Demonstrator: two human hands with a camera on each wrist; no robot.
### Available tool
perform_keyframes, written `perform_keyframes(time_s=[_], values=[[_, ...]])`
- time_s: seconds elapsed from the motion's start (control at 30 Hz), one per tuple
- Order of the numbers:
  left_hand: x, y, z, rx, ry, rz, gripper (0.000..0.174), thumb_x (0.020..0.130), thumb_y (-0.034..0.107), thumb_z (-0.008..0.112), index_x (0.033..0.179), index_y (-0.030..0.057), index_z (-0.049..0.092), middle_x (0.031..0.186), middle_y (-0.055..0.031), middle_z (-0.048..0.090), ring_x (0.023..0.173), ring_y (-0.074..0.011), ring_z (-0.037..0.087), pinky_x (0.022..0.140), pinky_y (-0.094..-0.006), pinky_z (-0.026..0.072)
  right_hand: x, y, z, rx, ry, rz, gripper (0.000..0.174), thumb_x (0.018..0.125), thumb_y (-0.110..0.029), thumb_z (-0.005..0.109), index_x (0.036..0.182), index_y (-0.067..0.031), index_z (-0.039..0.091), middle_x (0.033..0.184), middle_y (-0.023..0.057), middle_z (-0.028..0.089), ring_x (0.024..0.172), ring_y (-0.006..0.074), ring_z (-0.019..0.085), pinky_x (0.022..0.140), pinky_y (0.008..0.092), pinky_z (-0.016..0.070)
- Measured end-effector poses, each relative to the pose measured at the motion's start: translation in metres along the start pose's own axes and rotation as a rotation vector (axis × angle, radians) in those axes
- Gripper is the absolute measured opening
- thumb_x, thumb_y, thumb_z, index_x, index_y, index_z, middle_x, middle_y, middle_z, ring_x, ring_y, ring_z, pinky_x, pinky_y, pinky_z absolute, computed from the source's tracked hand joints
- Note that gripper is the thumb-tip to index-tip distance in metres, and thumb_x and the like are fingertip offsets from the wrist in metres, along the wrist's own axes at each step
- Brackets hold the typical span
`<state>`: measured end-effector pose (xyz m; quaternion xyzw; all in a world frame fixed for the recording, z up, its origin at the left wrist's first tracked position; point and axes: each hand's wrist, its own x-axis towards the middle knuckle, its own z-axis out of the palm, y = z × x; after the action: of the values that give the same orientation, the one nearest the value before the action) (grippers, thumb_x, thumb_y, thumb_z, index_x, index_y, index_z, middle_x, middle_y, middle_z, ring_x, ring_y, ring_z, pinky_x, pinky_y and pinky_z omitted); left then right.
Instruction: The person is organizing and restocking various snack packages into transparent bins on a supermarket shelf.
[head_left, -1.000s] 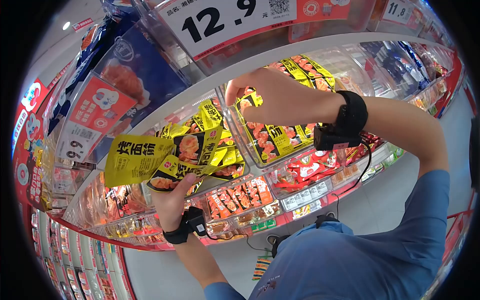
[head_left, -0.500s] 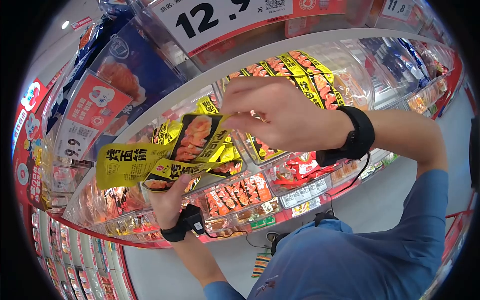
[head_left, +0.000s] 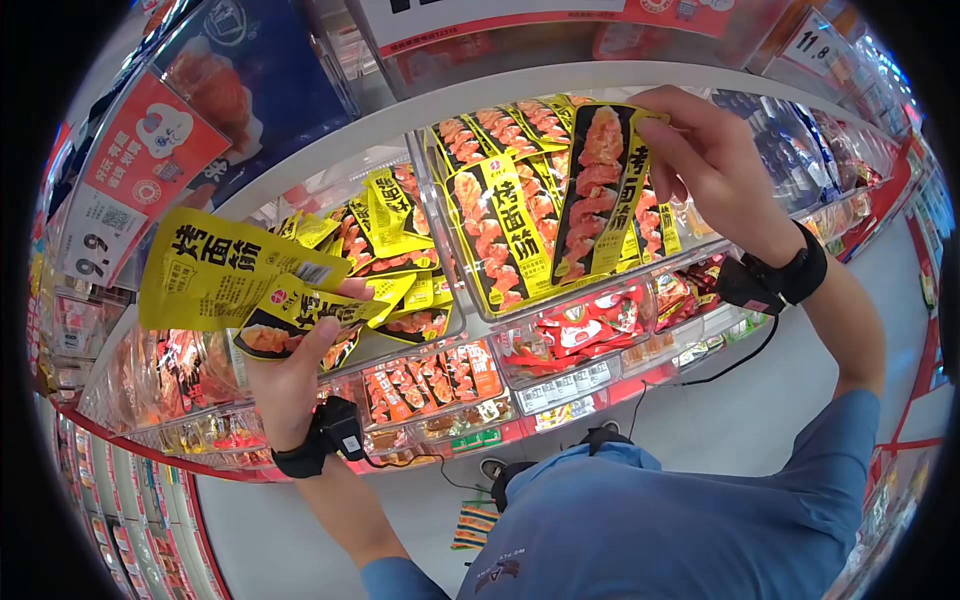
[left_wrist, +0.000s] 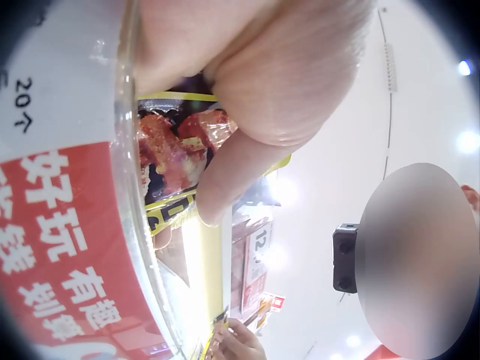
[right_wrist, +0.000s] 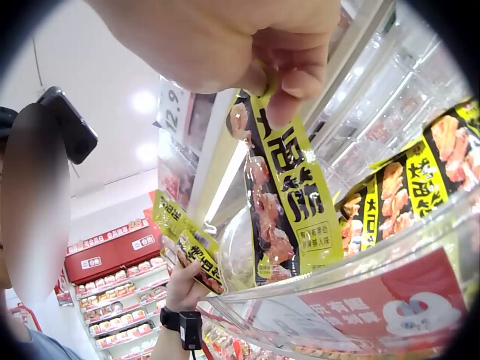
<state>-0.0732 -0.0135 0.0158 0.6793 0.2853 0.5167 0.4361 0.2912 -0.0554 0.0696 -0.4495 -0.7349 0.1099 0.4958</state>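
Note:
My left hand (head_left: pixel 290 385) grips several yellow and black packets (head_left: pixel 225 268) over the left bin, thumb on top. Pinched at its top corner by my right hand (head_left: pixel 715 165), one packet (head_left: pixel 600 195) hangs upright above the right bin, where packets of the same kind (head_left: pixel 495 225) lie in rows. In the right wrist view, that hanging packet (right_wrist: pixel 281 202) shows its printed front below my thumb and fingers. The left wrist view shows my left thumb (left_wrist: pixel 240 176) against a packet (left_wrist: pixel 176 146).
A clear divider separates the two bins. More yellow packets (head_left: pixel 395 225) lie loosely in the left bin. Price signs (head_left: pixel 140 180) stand along the shelf above, and red snack packs (head_left: pixel 580 330) fill a lower tier. A cable hangs from each wrist camera.
My right hand has moved from the left bin's packets to the right, now with one packet in its fingers. My left hand still grips its packets, shifted left in the view.

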Motion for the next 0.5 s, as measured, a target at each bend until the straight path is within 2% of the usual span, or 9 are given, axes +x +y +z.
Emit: perform_keyframes(time_s=[0.03, 0.07, 0.13, 0.23, 0.27, 0.37, 0.4, 0.5], values=[[0.001, 0.001, -0.001, 0.009, -0.007, 0.006, 0.028, 0.083, -0.005, 0.059, 0.11, -0.0035, 0.05, 0.102, -0.017, 0.067, 0.094, -0.0218, 0.065, 0.08, -0.0294, 0.0526, 0.001, 0.004, 0.001, -0.009, -0.006, 0.045, 0.019, 0.094, -0.009, 0.051, 0.108, 0.0029, 0.059, 0.074, 0.0047, 0.058, 0.05, 0.0075, 0.053, 0.046, 0.0228, 0.04], [-0.001, -0.002, -0.005, 0.041, 0.032, -0.017, 0.028, 0.083, -0.005, 0.06, 0.109, -0.0034, 0.05, 0.102, -0.0167, 0.067, 0.093, -0.0211, 0.066, 0.078, -0.0284, 0.0524, 0.004, 0.005, 0.004, -0.03, -0.011, 0.136, 0.021, 0.094, -0.01, 0.051, 0.108, 0.0028, 0.059, 0.071, 0.0045, 0.057, 0.049, 0.008, 0.052, 0.046, 0.0233, 0.0401], [-0.004, -0.012, -0.012, 0.108, 0.105, -0.06, 0.028, 0.082, -0.005, 0.06, 0.108, -0.0032, 0.051, 0.1, -0.0162, 0.067, 0.09, -0.0198, 0.066, 0.076, -0.0264, 0.052, 0.017, 0.012, 0.009, -0.054, -0.092, 0.201, 0.021, 0.093, -0.011, 0.053, 0.108, 0.0023, 0.06, 0.071, 0.0055, 0.058, 0.051, 0.0084, 0.054, 0.046, 0.0248, 0.042], [-0.002, 0.0, -0.002, 0.101, 0.057, -0.045, 0.029, 0.081, -0.005, 0.061, 0.109, -0.0032, 0.05, 0.1, -0.0157, 0.067, 0.089, -0.0191, 0.066, 0.076, -0.0255, 0.0517, 0.038, 0.019, 0.015, -0.125, -0.25, 0.316, 0.02, 0.093, -0.013, 0.054, 0.107, 0.0002, 0.06, 0.07, 0.004, 0.057, 0.05, 0.0073, 0.053, 0.047, 0.0243, 0.0427], [-0.001, -0.001, -0.002, 0.042, 0.025, -0.021, 0.03, 0.081, -0.006, 0.06, 0.11, -0.0035, 0.05, 0.101, -0.0168, 0.067, 0.091, -0.0213, 0.066, 0.079, -0.0285, 0.0524, 0.045, 0.022, 0.017, -0.153, -0.311, 0.357, 0.02, 0.093, -0.014, 0.055, 0.106, -0.0007, 0.06, 0.069, 0.003, 0.057, 0.049, 0.0066, 0.052, 0.048, 0.0237, 0.0425], [-0.002, -0.003, -0.004, 0.077, 0.007, -0.034, 0.033, 0.083, -0.008, 0.048, 0.116, -0.0065, 0.045, 0.104, -0.0187, 0.065, 0.098, -0.0271, 0.065, 0.09, -0.0406, 0.0512, 0.06, 0.047, 0.033, -0.389, -0.352, 0.117, 0.021, 0.09, -0.015, 0.057, 0.105, -0.0001, 0.06, 0.072, 0.007, 0.06, 0.054, 0.0122, 0.058, 0.052, 0.0283, 0.0472], [-0.001, -0.001, -0.002, 0.083, -0.024, -0.011, 0.033, 0.084, -0.007, 0.048, 0.117, -0.0063, 0.045, 0.104, -0.0188, 0.065, 0.098, -0.0271, 0.065, 0.09, -0.0406, 0.0514, 0.062, 0.052, 0.037, -0.436, -0.331, 0.004, 0.022, 0.087, -0.013, 0.057, 0.105, -0.0001, 0.059, 0.078, 0.0111, 0.064, 0.059, 0.0182, 0.062, 0.058, 0.0311, 0.0493], [-0.001, -0.001, -0.003, 0.055, -0.021, -0.004, 0.034, 0.083, -0.008, 0.048, 0.117, -0.0065, 0.045, 0.103, -0.0188, 0.065, 0.097, -0.027, 0.065, 0.089, -0.0401, 0.0519, 0.059, 0.054, 0.039, -0.45, -0.283, -0.086, 0.022, 0.086, -0.012, 0.057, 0.105, -0.0005, 0.059, 0.081, 0.0135, 0.065, 0.063, 0.0203, 0.063, 0.06, 0.0319, 0.0495]])
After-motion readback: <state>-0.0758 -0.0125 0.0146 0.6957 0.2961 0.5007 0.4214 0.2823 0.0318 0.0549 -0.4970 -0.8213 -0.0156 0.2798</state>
